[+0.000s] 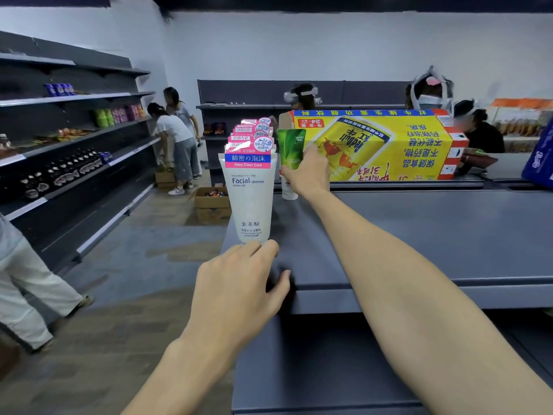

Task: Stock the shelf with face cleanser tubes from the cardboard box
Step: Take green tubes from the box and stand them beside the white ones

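The placing step was under way. A row of white face cleanser tubes [250, 193] stood cap-down along the left edge of the grey shelf [434, 235], running back from the front one. The left hand [239, 283] rested with loose, unclenched fingers at the base of the front tube, fingertips touching or just beside its cap, thumb on the shelf's front edge; it steadied rather than gripped. The right hand [308, 172] reached further back and was closed around a green-topped tube [291, 163], which stood upright just right of the white row, its white lower end at or near the shelf surface; whether it had touched down could not be told. The yellow cardboard box [383, 145] lay on its side behind that hand, its opening hidden.

The next move probably called for letting go of the green tube once it stood firm, without knocking the neighbouring row, then returning to the box for another.
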Motion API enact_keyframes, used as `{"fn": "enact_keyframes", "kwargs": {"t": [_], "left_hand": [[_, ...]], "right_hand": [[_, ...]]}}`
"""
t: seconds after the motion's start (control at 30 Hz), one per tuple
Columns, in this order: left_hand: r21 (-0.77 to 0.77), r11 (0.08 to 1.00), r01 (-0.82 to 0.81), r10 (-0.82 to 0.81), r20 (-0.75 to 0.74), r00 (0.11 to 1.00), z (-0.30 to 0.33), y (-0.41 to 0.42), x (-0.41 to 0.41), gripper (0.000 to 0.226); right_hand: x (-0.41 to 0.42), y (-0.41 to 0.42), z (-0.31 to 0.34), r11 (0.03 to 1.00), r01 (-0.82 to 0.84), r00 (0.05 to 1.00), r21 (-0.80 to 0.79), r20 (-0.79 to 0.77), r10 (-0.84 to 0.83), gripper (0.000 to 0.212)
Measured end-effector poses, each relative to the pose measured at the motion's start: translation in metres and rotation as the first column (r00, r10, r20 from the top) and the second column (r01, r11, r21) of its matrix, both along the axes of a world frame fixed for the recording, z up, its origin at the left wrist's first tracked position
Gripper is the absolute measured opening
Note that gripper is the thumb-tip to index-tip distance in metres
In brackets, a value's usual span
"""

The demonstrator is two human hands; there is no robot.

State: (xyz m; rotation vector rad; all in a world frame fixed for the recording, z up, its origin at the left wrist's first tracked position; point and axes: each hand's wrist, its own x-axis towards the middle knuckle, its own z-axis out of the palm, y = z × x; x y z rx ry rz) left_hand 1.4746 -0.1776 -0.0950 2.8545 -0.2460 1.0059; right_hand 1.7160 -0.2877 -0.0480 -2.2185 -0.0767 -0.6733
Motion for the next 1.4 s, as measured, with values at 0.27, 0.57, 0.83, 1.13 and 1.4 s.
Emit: {"fn": "enact_keyframes", "kwargs": {"t": [0.27,0.57,0.83,1.13,1.4], "left_hand": [[-0.039,0.999,-0.003,0.001,-0.047,0.999,0.002,0.003,-0.004,0.03],[-0.036,0.999,0.006,-0.009,-0.071,0.997,0.006,0.001,-0.009,0.026],[-0.037,0.999,0.002,-0.004,-0.071,0.997,0.01,0.001,-0.016,0.027],[-0.039,0.999,0.024,-0.026,-0.054,0.998,0.023,-0.016,-0.014,0.028],[-0.021,0.996,0.089,-0.09,-0.03,0.995,0.028,-0.045,-0.017,0.029]], "right_hand": [[0.003,0.002,-0.001,1.0,-0.007,1.0,0.014,-0.003,0.007,0.054],[0.0,0.002,0.005,0.999,0.032,0.999,-0.035,-0.01,-0.032,0.065],[-0.001,0.0,0.006,0.997,0.024,0.997,-0.069,-0.075,-0.029,0.069],[-0.017,-0.039,0.041,0.976,0.0,0.985,-0.219,-0.168,-0.038,0.089],[-0.054,-0.084,0.056,0.964,-0.038,0.992,-0.265,-0.128,0.004,0.059]]}}
